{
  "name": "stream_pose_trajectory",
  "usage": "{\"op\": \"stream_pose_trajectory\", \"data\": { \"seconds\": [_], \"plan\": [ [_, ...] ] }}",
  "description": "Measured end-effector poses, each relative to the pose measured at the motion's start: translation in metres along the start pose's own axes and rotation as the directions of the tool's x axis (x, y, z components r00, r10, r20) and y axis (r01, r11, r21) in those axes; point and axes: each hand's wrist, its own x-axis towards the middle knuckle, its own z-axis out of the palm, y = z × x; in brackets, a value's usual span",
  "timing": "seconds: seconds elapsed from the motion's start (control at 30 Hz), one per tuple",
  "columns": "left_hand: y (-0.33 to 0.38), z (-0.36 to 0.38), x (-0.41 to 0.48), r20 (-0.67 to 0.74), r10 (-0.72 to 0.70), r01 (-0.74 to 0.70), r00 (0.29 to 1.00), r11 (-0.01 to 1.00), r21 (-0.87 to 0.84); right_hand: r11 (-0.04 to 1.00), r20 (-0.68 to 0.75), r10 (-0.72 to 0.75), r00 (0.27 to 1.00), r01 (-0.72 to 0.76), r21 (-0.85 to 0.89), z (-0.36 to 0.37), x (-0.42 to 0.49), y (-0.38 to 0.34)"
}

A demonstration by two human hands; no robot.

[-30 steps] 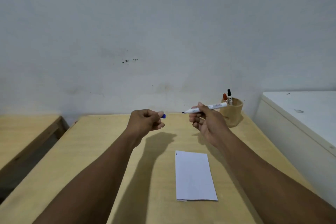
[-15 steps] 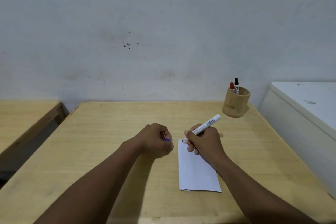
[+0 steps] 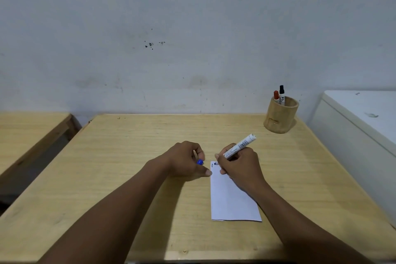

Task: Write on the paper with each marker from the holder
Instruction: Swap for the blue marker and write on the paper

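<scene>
A folded white paper [image 3: 231, 201] lies on the wooden table [image 3: 132, 148]. My right hand [image 3: 240, 167] grips a white marker [image 3: 241, 146], its dark tip touching the paper's top left corner beside a short dark mark. My left hand [image 3: 186, 163] rests on the table just left of the paper, closed around the blue cap [image 3: 200, 162], one fingertip touching the paper's edge. At the table's far right corner stands a wooden holder [image 3: 279, 117] with a red-capped marker [image 3: 276, 96] and a black-capped marker [image 3: 282, 94] upright in it.
A white cabinet [image 3: 364, 122] stands against the table's right side. A second wooden table [image 3: 27, 133] is on the left, with a dark gap between the two. A pale wall rises right behind the table.
Both hands came down from mid-air to the table. The marker's tip reached the paper's top corner, and a short dark mark now shows there. My left hand settled beside the paper.
</scene>
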Motion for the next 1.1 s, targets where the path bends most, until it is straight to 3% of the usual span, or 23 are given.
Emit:
{"op": "stream_pose_trajectory", "data": {
  "seconds": [0.23, 0.33, 0.43, 0.53, 0.67, 0.77, 0.9, 1.1],
  "plan": [
    [0.0, 0.001, 0.001, 0.002, -0.002, 0.002, 1.0, 1.0, -0.022, 1.0, 0.038, 0.009, 0.999, -0.01, 0.018, -0.001, 0.002, 0.001],
    [0.0, 0.0, 0.003, 0.008, -0.018, 0.019, 1.0, 0.999, -0.03, 0.967, 0.014, 0.122, 0.992, -0.122, 0.225, -0.007, 0.007, -0.007],
    [0.002, -0.005, 0.005, 0.032, -0.049, 0.05, 0.998, 0.998, -0.034, 0.816, 0.042, 0.326, 0.944, -0.304, 0.491, -0.02, 0.019, -0.02],
    [0.008, -0.013, 0.004, 0.088, -0.067, 0.071, 0.994, 0.997, -0.033, 0.712, 0.035, 0.396, 0.918, -0.331, 0.619, -0.039, 0.034, -0.031],
    [0.009, -0.016, 0.007, 0.094, -0.081, 0.077, 0.992, 0.996, 0.047, 0.81, 0.102, 0.308, 0.946, -0.317, 0.493, -0.069, 0.049, -0.052],
    [0.011, -0.013, 0.006, 0.051, -0.063, 0.053, 0.997, 0.982, 0.182, 0.908, 0.243, 0.251, 0.937, -0.314, 0.276, -0.092, 0.055, -0.062],
    [0.01, -0.012, 0.002, 0.006, -0.002, 0.001, 1.0, 0.985, 0.174, 0.963, 0.334, 0.249, 0.909, -0.27, 0.015, -0.104, 0.057, -0.065],
    [0.016, -0.027, 0.007, -0.185, 0.05, -0.077, 0.981, 0.987, -0.143, 0.926, 0.275, 0.203, 0.94, -0.276, 0.259, -0.089, 0.048, -0.071]
  ]
}}
